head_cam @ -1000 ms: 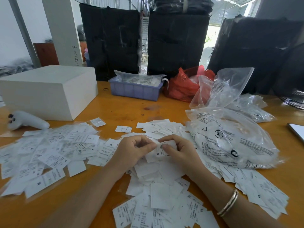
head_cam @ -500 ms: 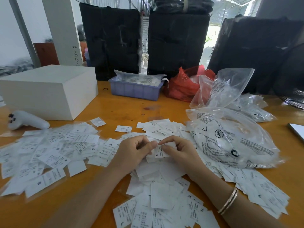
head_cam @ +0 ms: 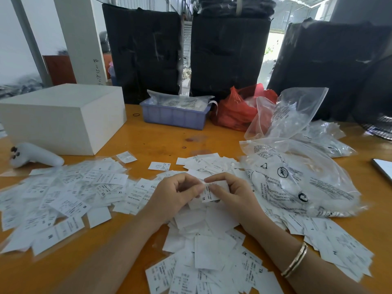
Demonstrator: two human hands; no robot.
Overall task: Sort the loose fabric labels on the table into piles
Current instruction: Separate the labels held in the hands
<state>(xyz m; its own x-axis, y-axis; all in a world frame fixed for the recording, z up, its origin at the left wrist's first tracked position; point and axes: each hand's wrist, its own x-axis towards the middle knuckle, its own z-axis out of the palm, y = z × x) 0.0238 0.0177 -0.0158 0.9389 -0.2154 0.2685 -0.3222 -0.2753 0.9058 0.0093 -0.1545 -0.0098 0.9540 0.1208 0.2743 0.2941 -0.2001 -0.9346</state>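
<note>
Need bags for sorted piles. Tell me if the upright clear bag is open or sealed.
Open: the clear bag stands with its mouth gaping at the top, zip strip apart.

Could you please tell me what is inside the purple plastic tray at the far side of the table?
The purple tray holds a clear plastic bag with printed white pieces in it, rising above the rim. The tray's front wall hides whatever lies beneath the bag.

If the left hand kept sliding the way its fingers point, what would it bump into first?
Most likely the right hand. The left hand points right, and both pinch the same label, so their fingertips nearly meet. Depth is hard to judge here.
</note>
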